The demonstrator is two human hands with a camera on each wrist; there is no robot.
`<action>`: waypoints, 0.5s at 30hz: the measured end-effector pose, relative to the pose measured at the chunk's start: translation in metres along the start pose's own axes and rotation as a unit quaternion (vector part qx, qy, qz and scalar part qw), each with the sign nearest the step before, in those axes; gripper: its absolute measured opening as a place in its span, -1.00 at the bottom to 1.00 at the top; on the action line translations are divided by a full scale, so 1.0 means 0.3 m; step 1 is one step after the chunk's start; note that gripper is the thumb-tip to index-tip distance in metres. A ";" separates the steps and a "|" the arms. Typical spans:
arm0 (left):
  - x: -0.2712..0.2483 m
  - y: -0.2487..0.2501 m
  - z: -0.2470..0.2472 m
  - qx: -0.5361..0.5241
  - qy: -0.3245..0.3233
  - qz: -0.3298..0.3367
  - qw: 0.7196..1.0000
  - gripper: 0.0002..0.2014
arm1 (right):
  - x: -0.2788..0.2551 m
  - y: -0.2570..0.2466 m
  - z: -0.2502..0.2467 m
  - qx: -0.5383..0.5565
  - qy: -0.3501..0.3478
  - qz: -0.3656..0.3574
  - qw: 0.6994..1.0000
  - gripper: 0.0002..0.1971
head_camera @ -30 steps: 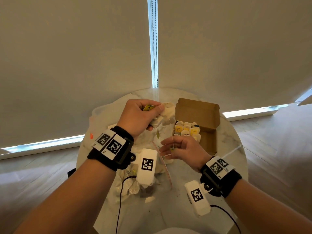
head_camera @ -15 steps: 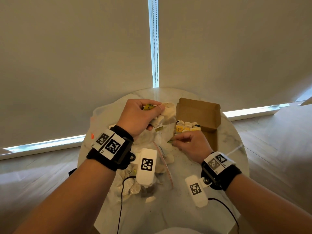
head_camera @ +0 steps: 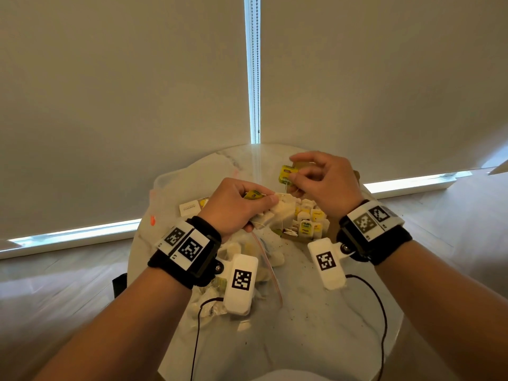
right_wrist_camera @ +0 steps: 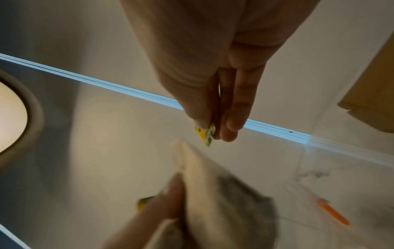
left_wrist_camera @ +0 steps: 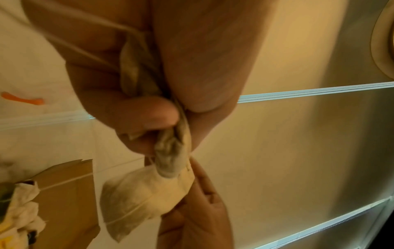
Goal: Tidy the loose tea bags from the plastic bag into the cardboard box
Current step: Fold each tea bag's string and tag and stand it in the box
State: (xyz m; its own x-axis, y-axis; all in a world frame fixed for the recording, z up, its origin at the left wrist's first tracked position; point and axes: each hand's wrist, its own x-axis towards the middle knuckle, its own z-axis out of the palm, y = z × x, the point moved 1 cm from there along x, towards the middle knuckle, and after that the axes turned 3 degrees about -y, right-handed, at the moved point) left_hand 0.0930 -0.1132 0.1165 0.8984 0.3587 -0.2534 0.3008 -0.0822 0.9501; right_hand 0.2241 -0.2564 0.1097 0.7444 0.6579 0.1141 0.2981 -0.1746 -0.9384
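Note:
My left hand (head_camera: 264, 207) grips a bunch of pale tea bags (head_camera: 283, 213) above the table, with a yellow tag (head_camera: 254, 194) under its thumb. In the left wrist view the crumpled tea bags (left_wrist_camera: 170, 151) stick out of the fist and one tea bag (left_wrist_camera: 145, 198) hangs below. My right hand (head_camera: 294, 176) is raised over the cardboard box (left_wrist_camera: 64, 193) and pinches another yellow tag (head_camera: 287, 174) (right_wrist_camera: 206, 134), whose string runs down to the bunch. Several tagged tea bags (head_camera: 308, 221) stand in the box. The clear plastic bag (head_camera: 247, 251) lies under my left wrist with more tea bags inside.
The round marble table (head_camera: 302, 325) stands against closed roller blinds (head_camera: 137, 92). A small white carton (head_camera: 189, 209) lies at the back left, beside an orange mark (head_camera: 151, 221) on the plastic. Tea crumbs dot the tabletop. Cables trail from both wrist cameras.
My right hand has risen from low in front of the box to above it, lifting a yellow tag on its string. The left hand keeps its hold on the bunch.

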 end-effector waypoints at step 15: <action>0.008 -0.011 0.013 -0.032 0.029 0.014 0.999 -0.97 | -0.173 0.005 0.044 0.064 -0.009 -0.031 0.997 -0.71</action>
State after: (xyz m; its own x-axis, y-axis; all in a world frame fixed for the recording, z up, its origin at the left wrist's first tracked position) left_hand 0.0955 -0.1155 0.1120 0.8855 0.4102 -0.2182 0.2536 -0.0332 0.9667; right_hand 0.1781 -0.2812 0.0981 0.7158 0.6776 0.1687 0.2634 -0.0383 -0.9639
